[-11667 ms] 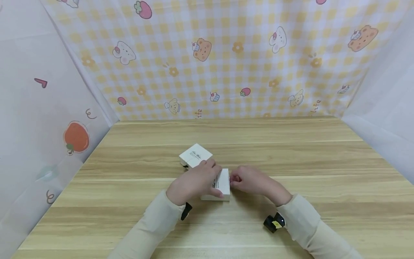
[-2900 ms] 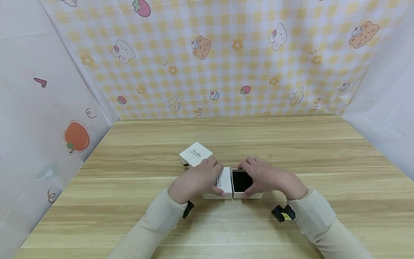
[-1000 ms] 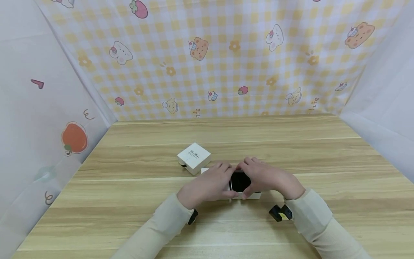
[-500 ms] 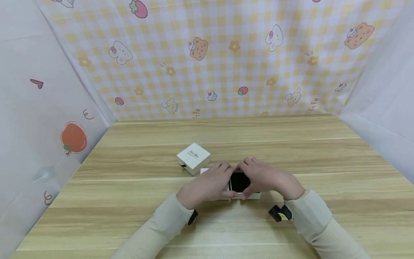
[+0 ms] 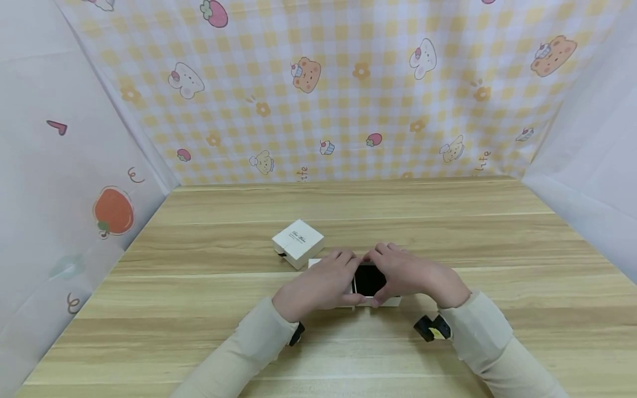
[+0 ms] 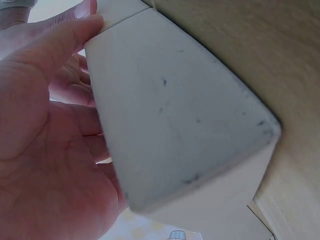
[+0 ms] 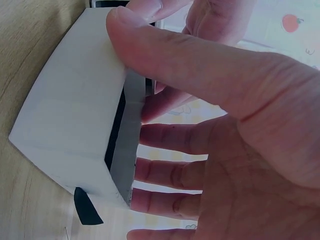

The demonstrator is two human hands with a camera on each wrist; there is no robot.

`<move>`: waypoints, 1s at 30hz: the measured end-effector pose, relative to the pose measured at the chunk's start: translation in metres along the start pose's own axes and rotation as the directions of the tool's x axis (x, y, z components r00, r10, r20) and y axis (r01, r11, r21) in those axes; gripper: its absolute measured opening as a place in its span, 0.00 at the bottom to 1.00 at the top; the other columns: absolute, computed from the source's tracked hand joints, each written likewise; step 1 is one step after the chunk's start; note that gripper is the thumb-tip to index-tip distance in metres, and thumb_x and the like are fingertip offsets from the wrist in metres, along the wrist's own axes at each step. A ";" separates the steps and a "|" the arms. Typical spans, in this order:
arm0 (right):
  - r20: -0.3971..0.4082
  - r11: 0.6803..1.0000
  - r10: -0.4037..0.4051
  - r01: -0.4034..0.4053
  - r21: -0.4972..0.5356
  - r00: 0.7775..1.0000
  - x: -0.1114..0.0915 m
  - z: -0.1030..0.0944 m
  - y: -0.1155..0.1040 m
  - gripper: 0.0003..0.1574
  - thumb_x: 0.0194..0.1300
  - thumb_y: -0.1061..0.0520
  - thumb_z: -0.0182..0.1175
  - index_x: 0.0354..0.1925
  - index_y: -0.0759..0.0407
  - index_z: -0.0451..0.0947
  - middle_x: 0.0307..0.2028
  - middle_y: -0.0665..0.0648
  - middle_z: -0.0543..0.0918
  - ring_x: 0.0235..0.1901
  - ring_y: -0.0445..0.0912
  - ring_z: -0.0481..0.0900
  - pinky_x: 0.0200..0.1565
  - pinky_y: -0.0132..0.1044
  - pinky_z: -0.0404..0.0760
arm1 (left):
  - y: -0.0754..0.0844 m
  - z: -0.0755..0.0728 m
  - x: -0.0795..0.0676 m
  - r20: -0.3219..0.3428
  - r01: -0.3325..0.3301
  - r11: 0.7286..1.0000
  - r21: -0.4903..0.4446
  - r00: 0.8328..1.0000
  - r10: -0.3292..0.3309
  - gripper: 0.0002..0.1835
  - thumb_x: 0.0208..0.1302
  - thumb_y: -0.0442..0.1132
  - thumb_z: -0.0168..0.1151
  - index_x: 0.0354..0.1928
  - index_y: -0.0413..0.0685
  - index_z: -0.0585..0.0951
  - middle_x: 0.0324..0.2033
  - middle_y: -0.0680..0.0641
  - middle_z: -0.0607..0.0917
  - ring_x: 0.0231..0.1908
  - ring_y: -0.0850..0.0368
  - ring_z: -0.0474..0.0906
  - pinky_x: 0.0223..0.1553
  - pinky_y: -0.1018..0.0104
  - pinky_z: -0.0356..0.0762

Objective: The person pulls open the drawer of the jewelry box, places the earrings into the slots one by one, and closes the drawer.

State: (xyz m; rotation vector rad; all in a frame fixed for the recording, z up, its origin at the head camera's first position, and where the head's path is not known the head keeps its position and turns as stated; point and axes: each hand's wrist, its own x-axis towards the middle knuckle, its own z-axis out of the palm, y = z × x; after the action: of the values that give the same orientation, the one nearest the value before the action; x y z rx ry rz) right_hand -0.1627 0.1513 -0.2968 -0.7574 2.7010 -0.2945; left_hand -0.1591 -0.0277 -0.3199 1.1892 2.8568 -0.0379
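In the head view my left hand [image 5: 318,284] spans a white box sleeve [image 6: 175,110], thumb on the near side, fingers over the far side. Most of the sleeve is hidden under that hand in the head view. To its right, my right hand [image 5: 410,279] grips the white drawer [image 7: 65,100] of the box, thumb in front and fingers behind. The drawer's inside is black, and a black ribbon tab [image 7: 86,207] hangs from its outer end. Thumbs and fingertips of both hands meet near the joint of sleeve and drawer.
A second closed white box [image 5: 298,243] with dark lettering and a black tab lies turned at an angle, behind and left of the first. The wooden table [image 5: 224,331] ends at a checked curtain [image 5: 348,110] at the back.
Since the oldest frame the drawer has come out of the sleeve to the right, and the right hand has taken hold of it. The left hand later shifted right. Little differs over the last second.
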 end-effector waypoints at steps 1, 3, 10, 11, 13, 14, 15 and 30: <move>0.001 1.000 0.000 0.000 -0.001 1.000 0.000 0.000 0.000 0.48 0.44 0.43 0.73 0.58 0.62 0.67 0.51 0.56 0.70 0.48 0.49 0.66 0.51 0.47 0.69 | 0.000 0.000 0.000 0.000 0.000 1.000 0.000 1.000 0.000 0.36 0.62 0.61 0.54 0.62 0.41 0.68 0.56 0.46 0.72 0.59 0.52 0.65 0.61 0.65 0.64; 0.004 1.000 0.000 0.000 -0.002 1.000 0.000 0.000 0.000 0.48 0.44 0.43 0.73 0.59 0.62 0.67 0.52 0.56 0.70 0.48 0.49 0.66 0.51 0.47 0.69 | 0.000 0.000 0.000 -0.003 -0.001 1.000 0.000 1.000 0.001 0.35 0.62 0.61 0.54 0.61 0.41 0.68 0.56 0.46 0.72 0.59 0.52 0.65 0.61 0.65 0.64; 0.011 1.000 0.007 -0.007 0.010 1.000 -0.002 -0.002 0.000 0.48 0.46 0.44 0.72 0.60 0.61 0.66 0.52 0.56 0.70 0.50 0.50 0.66 0.52 0.48 0.70 | -0.001 0.000 0.000 0.009 0.003 1.000 -0.022 1.000 -0.003 0.36 0.62 0.60 0.54 0.64 0.42 0.66 0.56 0.48 0.72 0.59 0.53 0.65 0.61 0.65 0.64; 0.011 1.000 0.007 -0.007 0.009 1.000 -0.002 -0.002 0.000 0.48 0.46 0.44 0.72 0.61 0.61 0.66 0.52 0.56 0.70 0.50 0.50 0.66 0.52 0.48 0.70 | -0.001 0.000 0.000 0.011 0.004 1.000 -0.024 1.000 -0.004 0.37 0.62 0.60 0.54 0.64 0.42 0.65 0.56 0.48 0.72 0.59 0.53 0.65 0.61 0.65 0.64; 0.011 1.000 0.005 -0.005 0.005 1.000 -0.002 -0.002 0.000 0.48 0.46 0.44 0.72 0.61 0.61 0.66 0.52 0.56 0.70 0.49 0.49 0.66 0.51 0.48 0.70 | -0.001 0.000 0.000 0.014 0.006 1.000 -0.028 1.000 -0.006 0.37 0.62 0.60 0.55 0.64 0.42 0.65 0.56 0.48 0.72 0.59 0.53 0.65 0.61 0.65 0.64; 0.010 1.000 0.004 -0.004 0.002 1.000 -0.002 -0.003 -0.001 0.48 0.46 0.44 0.72 0.61 0.61 0.65 0.52 0.56 0.70 0.48 0.49 0.66 0.50 0.47 0.71 | -0.001 0.000 0.000 0.015 0.007 1.000 -0.028 1.000 -0.006 0.37 0.61 0.60 0.55 0.64 0.42 0.65 0.56 0.48 0.72 0.59 0.53 0.65 0.61 0.65 0.63; 0.009 1.000 0.001 -0.001 0.000 1.000 -0.002 -0.003 -0.001 0.48 0.46 0.45 0.72 0.61 0.61 0.65 0.52 0.56 0.70 0.48 0.49 0.67 0.50 0.47 0.71 | -0.001 0.000 0.000 0.015 0.008 1.000 -0.028 1.000 -0.007 0.36 0.61 0.60 0.55 0.64 0.42 0.66 0.56 0.48 0.72 0.59 0.53 0.65 0.61 0.65 0.63; -0.009 1.000 -0.005 0.005 0.031 1.000 -0.005 -0.009 0.008 0.47 0.49 0.45 0.70 0.62 0.62 0.64 0.56 0.60 0.69 0.54 0.55 0.66 0.53 0.51 0.70 | -0.002 0.000 -0.001 0.025 0.007 1.000 -0.011 1.000 -0.007 0.37 0.61 0.61 0.54 0.64 0.43 0.66 0.59 0.47 0.71 0.61 0.52 0.64 0.64 0.65 0.61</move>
State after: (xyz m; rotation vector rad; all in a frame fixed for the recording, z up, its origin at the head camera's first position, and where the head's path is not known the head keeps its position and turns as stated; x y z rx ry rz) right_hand -0.1656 0.1616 -0.2894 -0.7561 2.6973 -0.3407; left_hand -0.1600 -0.0294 -0.3200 1.1679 2.8360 -0.0368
